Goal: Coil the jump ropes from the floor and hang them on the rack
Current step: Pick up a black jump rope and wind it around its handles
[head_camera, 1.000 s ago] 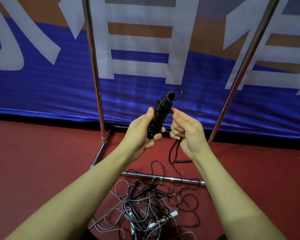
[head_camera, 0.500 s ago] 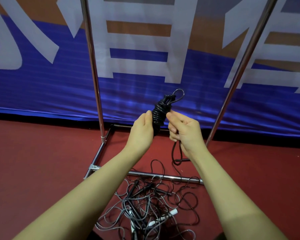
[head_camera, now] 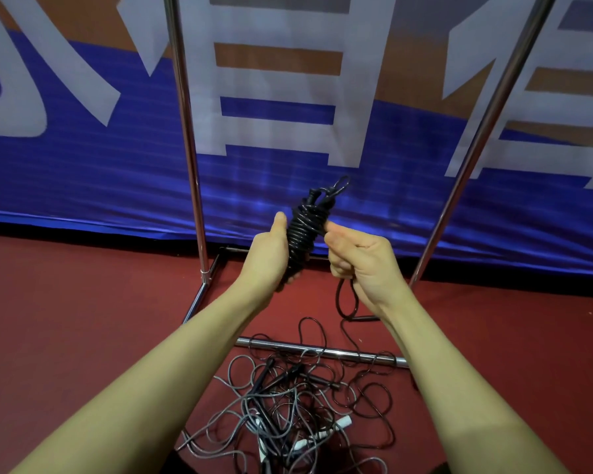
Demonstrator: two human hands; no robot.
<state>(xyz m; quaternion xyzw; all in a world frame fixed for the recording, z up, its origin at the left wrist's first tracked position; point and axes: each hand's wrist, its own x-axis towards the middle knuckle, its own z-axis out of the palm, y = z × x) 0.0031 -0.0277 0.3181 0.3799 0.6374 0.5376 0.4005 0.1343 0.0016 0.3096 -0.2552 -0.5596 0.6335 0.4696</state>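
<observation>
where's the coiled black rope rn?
Head view, center: coiled black rope in the left hand, right hand pinching its loose tail, above the tangled ropes on the floor.

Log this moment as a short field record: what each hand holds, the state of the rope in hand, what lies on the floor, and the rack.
left hand: left hand grips the black coiled jump rope bundle
right hand: right hand pinches the bundle's loose black tail, which hangs to the floor
bundle state: tightly wound, small loop at its top, not on the rack
floor: tangled pile of grey and black jump ropes on the red floor, partly over the rack's base bar
rack: chrome metal rack, two uprights visible, top bar out of view
backdrop: blue and white banner
</observation>
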